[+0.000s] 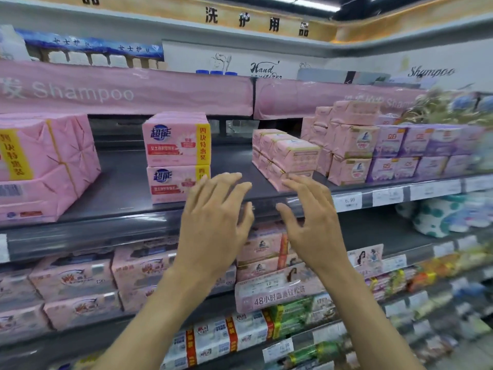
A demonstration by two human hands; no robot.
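Across the yellow fascia [256,22]: 洗护用品. On the pink banner [120,89]: Shampoo. On the white wall panel [240,62]: Hand, second word half hidden. On the pink soap packs [176,141]: 超能, 四块特惠装. On a price tag [348,201]: 6.90. On the pink shelf card [277,295]: 48小时.

purple packs [416,146], price tags [348,201], dotted bundles [437,217]

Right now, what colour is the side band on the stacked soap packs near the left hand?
The band is yellow with red characters; head view.
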